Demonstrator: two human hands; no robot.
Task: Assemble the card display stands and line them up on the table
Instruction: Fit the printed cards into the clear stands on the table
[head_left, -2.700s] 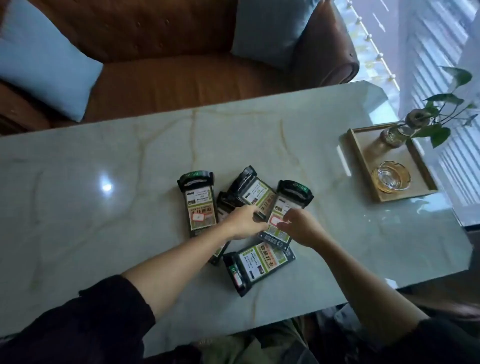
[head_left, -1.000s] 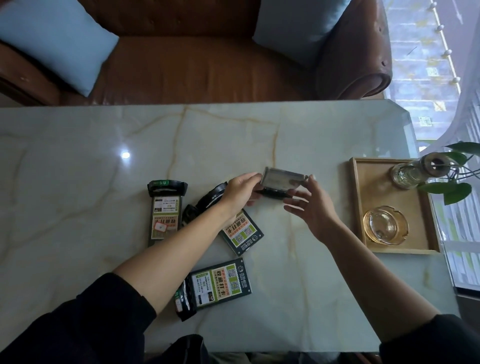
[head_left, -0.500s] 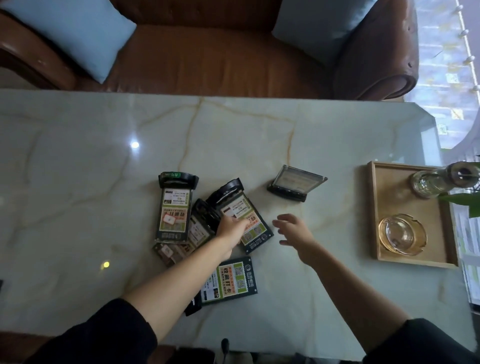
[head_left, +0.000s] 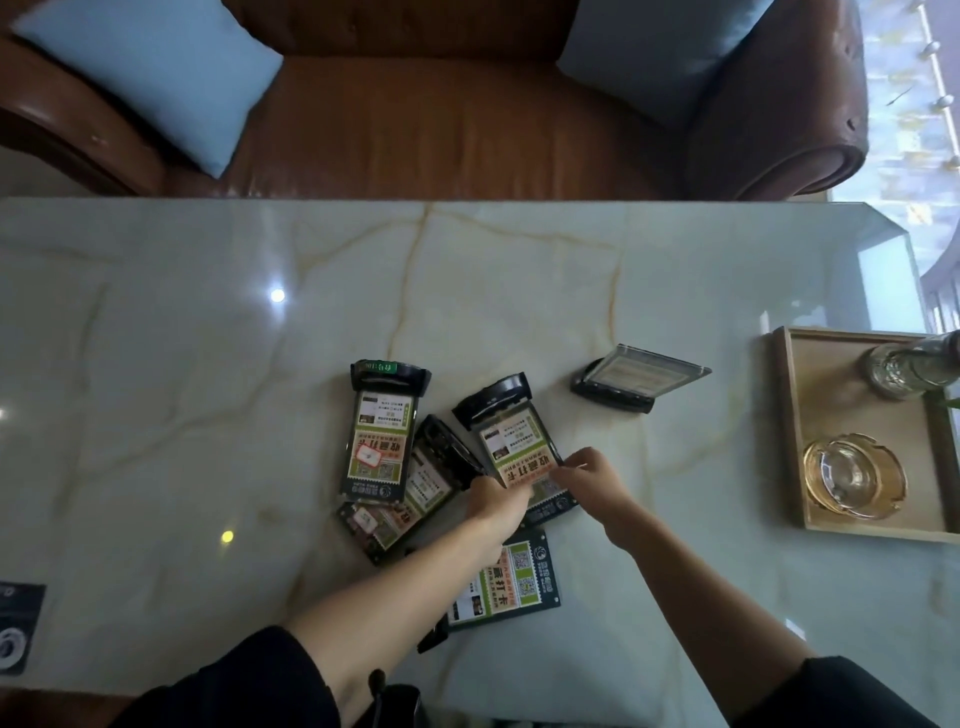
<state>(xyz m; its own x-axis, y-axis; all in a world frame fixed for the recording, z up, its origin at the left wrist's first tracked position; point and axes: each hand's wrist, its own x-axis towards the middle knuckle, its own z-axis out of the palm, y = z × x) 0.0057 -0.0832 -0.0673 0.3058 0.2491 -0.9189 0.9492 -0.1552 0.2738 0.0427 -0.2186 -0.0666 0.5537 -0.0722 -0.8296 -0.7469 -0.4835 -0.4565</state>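
Note:
One assembled card stand (head_left: 639, 382) stands upright on the marble table (head_left: 208, 364), right of centre, facing away from me. Several flat stands with green printed cards lie in a loose pile. One stand (head_left: 382, 431) lies leftmost with its black base away from me. A second stand (head_left: 400, 499) lies under its neighbours. A third stand (head_left: 511, 436) lies angled in the middle. My left hand (head_left: 496, 501) and my right hand (head_left: 592, 480) both pinch its near end. Another stand (head_left: 506, 584) lies nearest me, partly hidden by my left forearm.
A wooden tray (head_left: 810, 525) at the right holds a glass ashtray (head_left: 852, 475) and a glass vase (head_left: 909, 371). A brown leather sofa (head_left: 441, 104) with blue cushions runs along the far edge. A dark object (head_left: 18, 629) sits at the near left edge.
An assembled stand was set upright right of centre and released. Both hands then came back to the pile and now grip the near end of the middle flat stand.

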